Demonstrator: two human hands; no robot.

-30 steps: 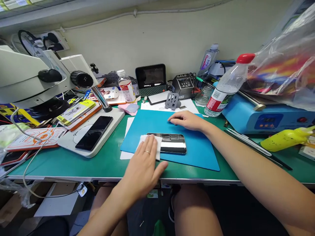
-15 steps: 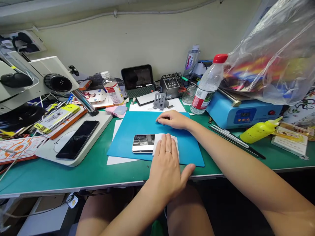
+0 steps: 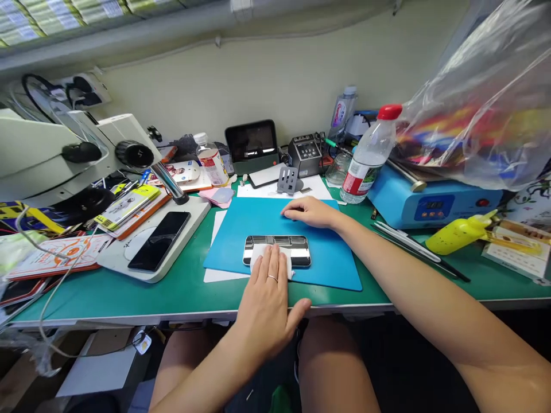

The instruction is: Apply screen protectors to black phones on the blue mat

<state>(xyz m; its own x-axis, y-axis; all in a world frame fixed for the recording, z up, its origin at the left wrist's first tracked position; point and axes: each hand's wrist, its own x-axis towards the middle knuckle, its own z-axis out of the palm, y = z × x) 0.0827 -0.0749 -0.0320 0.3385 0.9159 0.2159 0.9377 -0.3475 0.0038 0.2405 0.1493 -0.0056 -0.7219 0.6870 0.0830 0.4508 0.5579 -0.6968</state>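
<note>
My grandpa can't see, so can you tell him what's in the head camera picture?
A person's left hand lies flat on a white cloth over a shiny phone on a blue mat. Their right hand, loosely curled, is beyond the phone; a second phone lies to the left.

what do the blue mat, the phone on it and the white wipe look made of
Blue mat: probably rubber or silicone; matte, even surface. Phone: likely glass-faced; glossy, with mirror-like reflections. White wipe: paper or cloth, can't tell which; dull, soft-looking.
</note>
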